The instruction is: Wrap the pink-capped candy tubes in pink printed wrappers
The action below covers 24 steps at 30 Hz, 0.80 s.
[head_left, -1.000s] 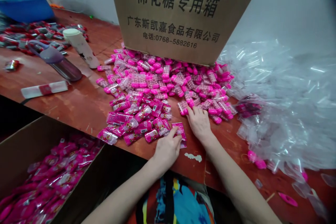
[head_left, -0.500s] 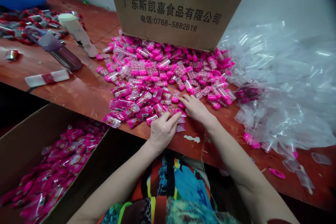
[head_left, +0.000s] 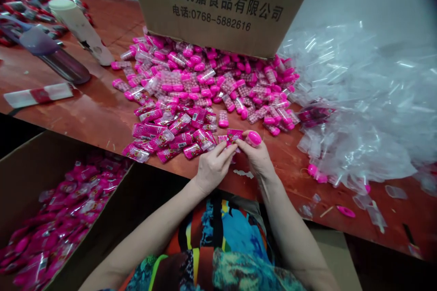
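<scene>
Near the table's front edge, my left hand (head_left: 212,168) pinches a small pink printed wrapper sleeve (head_left: 234,135) by its edge. My right hand (head_left: 260,159) is closed around a small candy bottle with a pink cap (head_left: 253,138), most of its body hidden by the fingers. Its thumb tip also touches the sleeve, so the two hands nearly meet. Left of them lies a pile of candy bottles in printed pink sleeves (head_left: 182,138). A single unsleeved bottle (head_left: 223,119) stands just beyond my hands, in front of a large heap of clear, pink-capped bottles (head_left: 191,82).
A cardboard box (head_left: 218,22) stands behind the heap. Clear plastic sleeves (head_left: 358,113) are piled at right. At left are a purple-lidded bottle (head_left: 56,57), a white cylinder (head_left: 80,29) and a white-and-red roll (head_left: 39,95). Below left, an open carton (head_left: 20,154) holds sleeved bottles.
My right hand has taken up a pink-capped bottle from the table and come in beside my left hand. The view has shifted, so the surroundings sit further left and slightly higher.
</scene>
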Motion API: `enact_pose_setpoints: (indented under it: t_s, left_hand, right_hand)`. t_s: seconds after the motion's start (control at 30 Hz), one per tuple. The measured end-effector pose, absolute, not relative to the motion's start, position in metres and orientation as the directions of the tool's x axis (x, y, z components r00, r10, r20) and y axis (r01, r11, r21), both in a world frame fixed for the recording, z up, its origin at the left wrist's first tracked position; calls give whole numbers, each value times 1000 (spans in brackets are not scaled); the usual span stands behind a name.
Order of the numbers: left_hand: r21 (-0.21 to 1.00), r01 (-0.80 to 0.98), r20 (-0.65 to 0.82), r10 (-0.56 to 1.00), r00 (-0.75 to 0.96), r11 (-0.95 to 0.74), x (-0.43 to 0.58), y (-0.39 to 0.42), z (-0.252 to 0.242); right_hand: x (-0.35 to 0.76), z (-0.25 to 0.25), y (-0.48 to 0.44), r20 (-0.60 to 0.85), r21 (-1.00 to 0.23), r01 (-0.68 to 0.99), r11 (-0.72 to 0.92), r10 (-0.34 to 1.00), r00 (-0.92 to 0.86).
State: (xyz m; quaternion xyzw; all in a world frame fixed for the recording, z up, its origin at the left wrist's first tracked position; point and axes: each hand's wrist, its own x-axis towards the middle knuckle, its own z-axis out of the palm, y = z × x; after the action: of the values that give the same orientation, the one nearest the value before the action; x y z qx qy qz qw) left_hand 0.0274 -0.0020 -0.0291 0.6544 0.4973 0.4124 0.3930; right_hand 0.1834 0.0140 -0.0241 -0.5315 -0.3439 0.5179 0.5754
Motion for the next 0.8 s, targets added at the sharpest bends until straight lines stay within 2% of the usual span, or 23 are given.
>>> enact_pose_setpoints:
  t_s: [0.1,0.17,0.27,0.37,0.53,0.63,0.73,0.8]
  left_hand:
    - [995,30,-98,991,93,96,34,1,-23]
    - [955,-112,-251,950,185,274,35,6,-18]
    - [924,-128,-310,902,302,360,34,13,-14]
    - [899,-155,-364,897,251,409,36,17,-16]
    - [837,-167,-483,847,222,521,39,18,-24]
    - [819,-151,-514,825,233,553,34,19,-25]
    - [803,-210,-509,825,246,558,28,19,-23]
    - [778,-276,-507,823,256,565,28,19,-21]
  right_hand:
    - [192,-23,13,-90,-991,-115,-63,967,239]
    - [197,-20,11,-55,-998,-33,-50,982,183]
    - [197,-19,8,-72,-997,6,-74,988,139]
    - [188,-25,5,-106,-994,-24,-103,976,191]
    - [180,-40,6,64,-975,223,-9,945,319]
    - [191,-46,7,119,-904,427,-28,942,313]
    - [206,-49,6,92,-726,685,-61,979,185]
    - [212,-48,4,102,-609,793,-38,987,126]
